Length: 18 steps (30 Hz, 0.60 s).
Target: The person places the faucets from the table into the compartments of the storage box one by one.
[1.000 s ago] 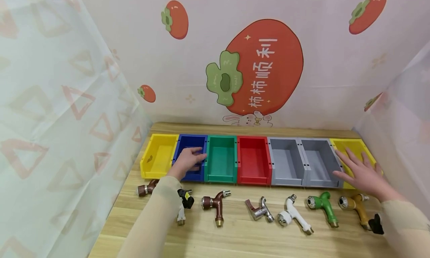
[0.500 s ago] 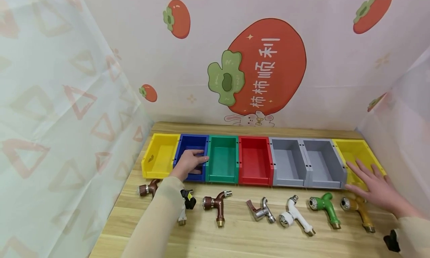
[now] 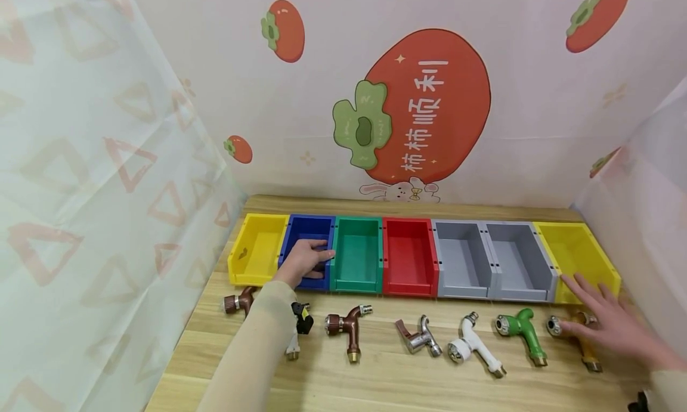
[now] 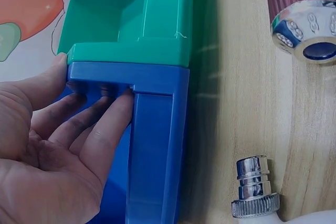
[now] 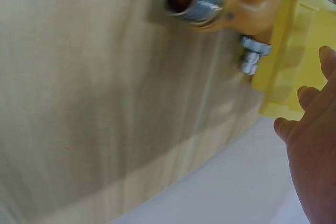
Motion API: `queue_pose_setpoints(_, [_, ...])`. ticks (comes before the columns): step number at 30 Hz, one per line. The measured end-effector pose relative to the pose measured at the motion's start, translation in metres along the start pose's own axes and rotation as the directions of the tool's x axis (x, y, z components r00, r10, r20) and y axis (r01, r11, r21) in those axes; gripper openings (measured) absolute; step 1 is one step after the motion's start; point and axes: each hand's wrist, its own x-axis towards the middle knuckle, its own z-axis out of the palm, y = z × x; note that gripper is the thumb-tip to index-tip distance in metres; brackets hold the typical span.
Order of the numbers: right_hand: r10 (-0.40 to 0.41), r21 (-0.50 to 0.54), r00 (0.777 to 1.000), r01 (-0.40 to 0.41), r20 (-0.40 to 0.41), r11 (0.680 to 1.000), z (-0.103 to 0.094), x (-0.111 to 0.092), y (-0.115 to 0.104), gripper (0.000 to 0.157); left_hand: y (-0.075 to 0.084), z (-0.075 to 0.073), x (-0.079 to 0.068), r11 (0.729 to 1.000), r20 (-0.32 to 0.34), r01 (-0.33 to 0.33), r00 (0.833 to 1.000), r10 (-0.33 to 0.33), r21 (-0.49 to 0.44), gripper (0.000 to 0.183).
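Observation:
My left hand [image 3: 305, 260] reaches into the blue bin [image 3: 311, 222]. In the left wrist view its fingers [image 4: 107, 129] press against the inside of the blue side wall, and the thumb lies over the rim where the green bin [image 4: 131, 51] adjoins, pinching the wall. My right hand [image 3: 617, 325] hovers with spread fingers over an orange-yellow faucet [image 3: 589, 358], in front of the right yellow bin [image 3: 576, 248]. The right wrist view, partly blurred, shows that hand at the right edge, with the orange-yellow faucet [image 5: 252, 11] apart from it.
Red [image 3: 408, 257] and grey bins continue the row on the wooden table [image 3: 376, 388], with another yellow bin [image 3: 260, 251] at the left end. In front lie brown [image 3: 351, 328], chrome [image 3: 417, 339], white [image 3: 476, 343] and green faucets [image 3: 525, 334]. Patterned cloth walls enclose the back and sides.
My right hand has moved right and toward me, from over the right yellow bin to over the orange-yellow faucet. My left hand has sunk slightly further into the blue bin.

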Motion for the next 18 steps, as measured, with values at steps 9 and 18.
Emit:
queue_pose_setpoints(9, [-0.040,-0.031,0.999,0.039,-0.036,0.999,0.017,-0.021,0.012,0.108,0.002,0.001,-0.003,1.000,-0.004,0.005,1.000,-0.005,0.010,0.059])
queue_pose_setpoints(18, [-0.070,-0.083,0.997,0.068,-0.014,0.994,0.027,-0.036,0.017,0.112,0.001,0.002,-0.004,1.000,-0.014,0.002,1.000,-0.002,0.017,0.058])
